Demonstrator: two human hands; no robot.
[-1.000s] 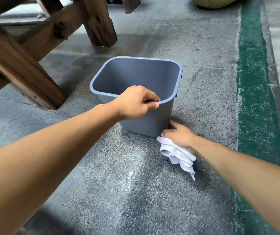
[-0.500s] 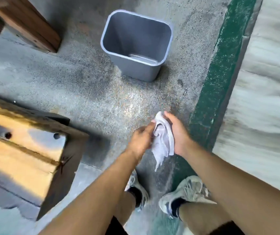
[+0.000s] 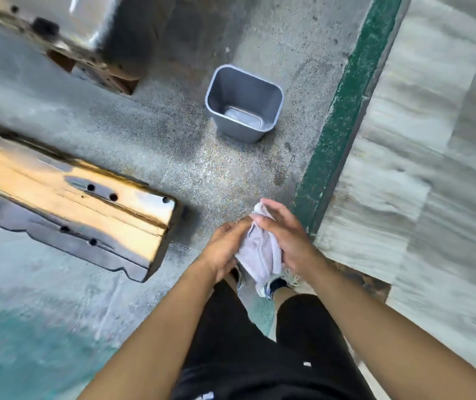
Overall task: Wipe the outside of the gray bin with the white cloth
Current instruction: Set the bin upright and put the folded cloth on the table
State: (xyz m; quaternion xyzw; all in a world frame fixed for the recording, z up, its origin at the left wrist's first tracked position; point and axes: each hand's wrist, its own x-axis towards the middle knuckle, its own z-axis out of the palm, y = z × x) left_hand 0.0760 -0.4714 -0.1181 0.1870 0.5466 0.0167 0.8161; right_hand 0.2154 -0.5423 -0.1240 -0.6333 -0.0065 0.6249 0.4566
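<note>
The gray bin (image 3: pixel 239 131) stands upright and empty on the concrete floor, well ahead of me, with nothing touching it. The white cloth (image 3: pixel 259 252) is bunched between both hands at waist height, far short of the bin. My left hand (image 3: pixel 225 246) grips its left side. My right hand (image 3: pixel 285 235) presses on its right side, fingers spread over the top. A loose end of the cloth hangs down over my shoes.
A wooden bench (image 3: pixel 86 203) with bolt holes juts in from the left, close to my left arm. Further wooden furniture (image 3: pixel 66 50) sits at upper left. A green painted strip (image 3: pixel 343 111) runs along the right, with pale paving (image 3: pixel 433 140) beyond it.
My left hand has let go of the bin's rim and my right hand has lifted the cloth off the floor. I have stood up and back; both hands now hold the cloth.
</note>
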